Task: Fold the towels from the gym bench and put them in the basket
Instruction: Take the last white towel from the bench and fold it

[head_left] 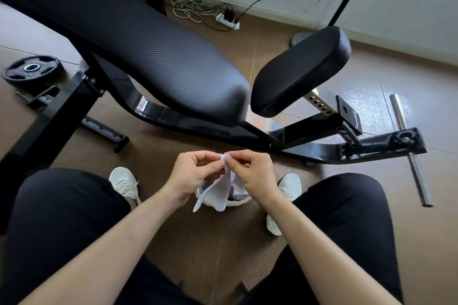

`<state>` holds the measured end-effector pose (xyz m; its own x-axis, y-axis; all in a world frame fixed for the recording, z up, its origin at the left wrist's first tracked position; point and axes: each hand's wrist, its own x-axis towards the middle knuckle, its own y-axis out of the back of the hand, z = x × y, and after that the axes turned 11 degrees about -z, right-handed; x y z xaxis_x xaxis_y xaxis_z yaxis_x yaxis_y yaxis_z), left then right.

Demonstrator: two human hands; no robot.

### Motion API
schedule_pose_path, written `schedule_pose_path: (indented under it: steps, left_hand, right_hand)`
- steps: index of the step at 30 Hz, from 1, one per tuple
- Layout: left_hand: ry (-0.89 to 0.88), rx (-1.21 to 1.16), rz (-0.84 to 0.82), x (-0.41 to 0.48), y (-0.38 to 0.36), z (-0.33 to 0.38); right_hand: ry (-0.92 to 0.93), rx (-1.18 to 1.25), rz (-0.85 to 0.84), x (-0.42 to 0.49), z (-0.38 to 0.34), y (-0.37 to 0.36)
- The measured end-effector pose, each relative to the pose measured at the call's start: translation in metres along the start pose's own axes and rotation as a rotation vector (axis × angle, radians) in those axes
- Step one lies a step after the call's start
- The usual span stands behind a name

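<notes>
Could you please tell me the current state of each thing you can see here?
towel: hanging loose, pinched at its top by both hands
left hand: pinching the towel
right hand: pinching the towel
basket: on the floor beneath the towel, contents unclear
gym bench: no towel on its visible pads
power strip: charger plugged in
</notes>
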<state>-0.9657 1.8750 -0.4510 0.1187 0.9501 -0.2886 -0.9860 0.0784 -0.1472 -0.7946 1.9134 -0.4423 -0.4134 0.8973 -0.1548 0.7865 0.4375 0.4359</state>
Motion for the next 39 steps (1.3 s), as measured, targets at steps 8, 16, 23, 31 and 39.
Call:
schedule_pose_path:
  steps: [8, 16, 23, 31, 39]
  left_hand:
    - [-0.002, 0.022, -0.106, -0.002, 0.003, 0.002]
    - [-0.135, 0.38, -0.017, 0.001, 0.012, -0.002]
    - [-0.154, 0.81, -0.043, 0.011, 0.017, -0.02]
    - [0.005, 0.974, -0.051, 0.016, 0.016, -0.031]
    - [0.17, 1.066, -0.169, 0.013, 0.021, -0.044]
  right_hand:
    - [0.071, -0.142, -0.002, -0.002, 0.001, 0.0]
    - [0.042, -0.086, -0.057, 0.003, 0.003, 0.015]
    - [0.062, 0.033, -0.152, 0.001, -0.001, 0.03]
    - [0.09, 0.403, -0.078, -0.002, -0.001, 0.049]
    - [0.021, 0.658, 0.134, 0.004, 0.003, 0.075]
